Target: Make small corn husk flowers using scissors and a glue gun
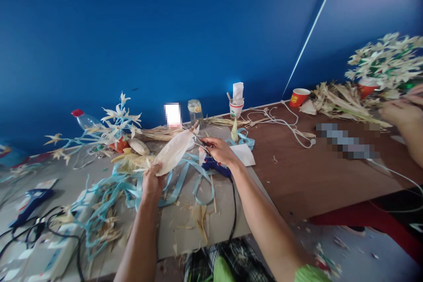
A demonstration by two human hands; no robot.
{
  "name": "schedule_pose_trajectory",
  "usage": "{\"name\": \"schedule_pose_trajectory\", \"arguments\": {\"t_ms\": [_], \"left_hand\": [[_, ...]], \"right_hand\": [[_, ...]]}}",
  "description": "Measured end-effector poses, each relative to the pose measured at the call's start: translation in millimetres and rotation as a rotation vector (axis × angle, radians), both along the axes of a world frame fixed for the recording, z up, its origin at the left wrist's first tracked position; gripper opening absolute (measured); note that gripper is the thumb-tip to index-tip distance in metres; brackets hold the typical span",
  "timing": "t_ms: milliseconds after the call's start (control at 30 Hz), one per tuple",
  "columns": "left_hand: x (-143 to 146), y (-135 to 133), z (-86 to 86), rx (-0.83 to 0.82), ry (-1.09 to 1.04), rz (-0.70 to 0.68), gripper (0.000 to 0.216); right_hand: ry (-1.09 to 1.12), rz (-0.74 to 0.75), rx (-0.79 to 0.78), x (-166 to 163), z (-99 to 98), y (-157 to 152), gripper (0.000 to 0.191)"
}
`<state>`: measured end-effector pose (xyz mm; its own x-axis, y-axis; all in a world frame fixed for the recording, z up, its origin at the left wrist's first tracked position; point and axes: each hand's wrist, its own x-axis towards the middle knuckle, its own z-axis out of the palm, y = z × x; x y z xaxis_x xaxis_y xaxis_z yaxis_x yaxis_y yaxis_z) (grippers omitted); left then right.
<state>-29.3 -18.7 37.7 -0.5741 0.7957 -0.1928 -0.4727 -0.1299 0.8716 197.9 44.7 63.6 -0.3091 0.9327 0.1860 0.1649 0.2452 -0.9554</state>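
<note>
My left hand (153, 181) pinches the near end of a broad, pale dried corn husk (174, 152), which slants up and away over the table. In my right hand (220, 150) is a pair of scissors (200, 142). The blades reach left to the husk's far right edge; whether they are cutting it cannot be made out. Just beneath my right hand lies a blue glue gun (215, 166) with a black cable. Light blue ribbon (181, 183) lies in loops under the husk and between my forearms.
Husk flowers on blue stems (120, 119) stand at the left, near a power strip (54, 251) and another blue glue gun (31, 202). A glass jar (194, 112) and paper cup (236, 109) stand by the wall. Another person's hands (401, 110) are at the right, near a flower bouquet (380, 59).
</note>
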Motion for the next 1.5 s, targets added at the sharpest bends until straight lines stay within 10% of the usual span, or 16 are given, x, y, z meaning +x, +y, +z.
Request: {"name": "schedule_pose_trajectory", "arguments": {"t_ms": [1200, 1500], "left_hand": [[-4, 0, -4.0, 0.033, -0.061, -0.048, 0.025], [-3, 0, -3.6, 0.076, -0.019, -0.036, 0.02]], "right_hand": [[-0.024, 0.028, 0.112, 1, -14.7, 9, 0.031], [0.374, 0.013, -0.218, -9, 8.8, -9, 0.044]]}}
